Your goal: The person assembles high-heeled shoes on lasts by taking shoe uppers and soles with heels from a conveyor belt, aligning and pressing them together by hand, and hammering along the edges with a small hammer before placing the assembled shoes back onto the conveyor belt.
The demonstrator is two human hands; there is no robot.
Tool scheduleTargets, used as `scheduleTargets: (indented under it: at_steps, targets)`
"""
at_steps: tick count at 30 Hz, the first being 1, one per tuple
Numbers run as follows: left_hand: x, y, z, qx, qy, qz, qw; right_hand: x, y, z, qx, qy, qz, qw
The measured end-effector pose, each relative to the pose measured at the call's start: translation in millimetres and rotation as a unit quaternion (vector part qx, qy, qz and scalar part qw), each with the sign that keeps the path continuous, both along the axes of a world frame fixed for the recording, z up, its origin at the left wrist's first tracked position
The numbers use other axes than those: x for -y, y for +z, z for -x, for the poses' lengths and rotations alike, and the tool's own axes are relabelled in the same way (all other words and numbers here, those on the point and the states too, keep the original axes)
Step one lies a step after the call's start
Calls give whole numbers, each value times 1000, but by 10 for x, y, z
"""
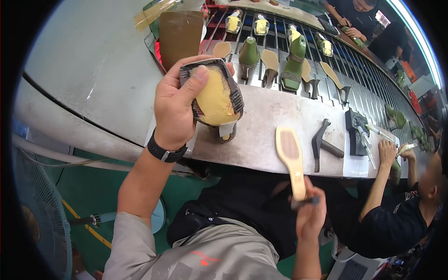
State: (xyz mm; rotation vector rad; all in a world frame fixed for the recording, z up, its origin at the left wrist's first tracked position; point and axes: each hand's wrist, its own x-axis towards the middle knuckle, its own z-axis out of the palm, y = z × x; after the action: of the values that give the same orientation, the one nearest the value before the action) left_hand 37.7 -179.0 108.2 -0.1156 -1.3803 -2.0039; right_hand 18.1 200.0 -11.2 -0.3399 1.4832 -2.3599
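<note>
My left hand (179, 91) is wrapped round a shoe upper (214, 100) turned bottom up, its thumb pressed on the yellow underside. Dark, pleated edges surround that yellow area. Lower right, my right hand (310, 212) grips a pale shoe sole (290, 151) by its heel end, where a dark, blurred piece sticks out sideways. The sole's broad toe part points away from me over the bench edge, apart from the upper. A hammer (322, 144) with a dark head lies on the bench just right of the sole.
Heeled soles (269, 65) and green shoes (293, 70) stand along the roller conveyor (364, 88) behind the metal bench (252, 112). A black block (357, 135) with brushes lies at right. One co-worker (396, 219) sits close on the right, another (352, 23) works across. A fan (42, 205) stands lower left.
</note>
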Motion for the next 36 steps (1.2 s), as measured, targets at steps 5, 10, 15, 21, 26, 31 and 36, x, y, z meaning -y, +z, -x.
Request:
scheduleTargets:
  at_steps: [5,10,15,21,26,31,36]
  targets:
    - [-242,87,178,24,-119,-83,989,-82,-152,-273,243,98,16,965]
    - [-522,22,392,37,-164,-24,985,304,14,-55,113,66,-58,990]
    - [-670,37,219,32,-211,-22,977,561,642,-23,-149,164,-30,975]
    - [-773,1,35,20,-213,52,975,1006,1134,-41,-47,195,-24,979]
    - [-661,-25,1,-36,-279,26,959,1085,1138,-36,-67,193,-45,978]
    - [-684,-25,-37,5,-251,50,967,1113,1181,-72,-58,170,-30,983]
    - [-662,-29,-50,-9,-253,83,964,1057,1189,-81,-73,180,-57,979]
